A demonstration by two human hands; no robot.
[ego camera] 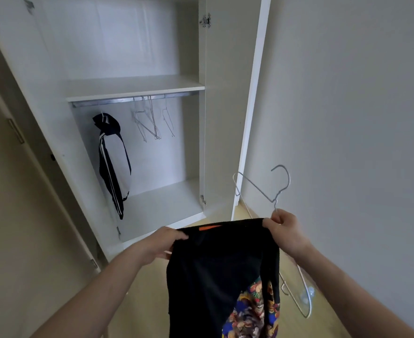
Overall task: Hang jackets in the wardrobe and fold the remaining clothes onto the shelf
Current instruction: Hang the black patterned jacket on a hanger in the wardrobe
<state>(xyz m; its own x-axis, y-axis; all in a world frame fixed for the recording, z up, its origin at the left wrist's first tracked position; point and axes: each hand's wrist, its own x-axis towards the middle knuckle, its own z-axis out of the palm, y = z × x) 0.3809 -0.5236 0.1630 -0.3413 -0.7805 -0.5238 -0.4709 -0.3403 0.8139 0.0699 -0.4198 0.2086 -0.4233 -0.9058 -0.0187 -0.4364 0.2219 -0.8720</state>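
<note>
Before an open white wardrobe (228,69), the left hand (162,242) and right hand (283,228) pinch a black jacket's (215,269) collar corners (the right also grips a wire hanger (257,185)), holding it up, hanging.

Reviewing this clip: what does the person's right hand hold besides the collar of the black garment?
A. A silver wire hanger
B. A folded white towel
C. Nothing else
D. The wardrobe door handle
A: the right hand pinches the neck of a silver wire hanger, hook pointing up, along with one end of the black garment collar; the left hand grips the other end.
</note>
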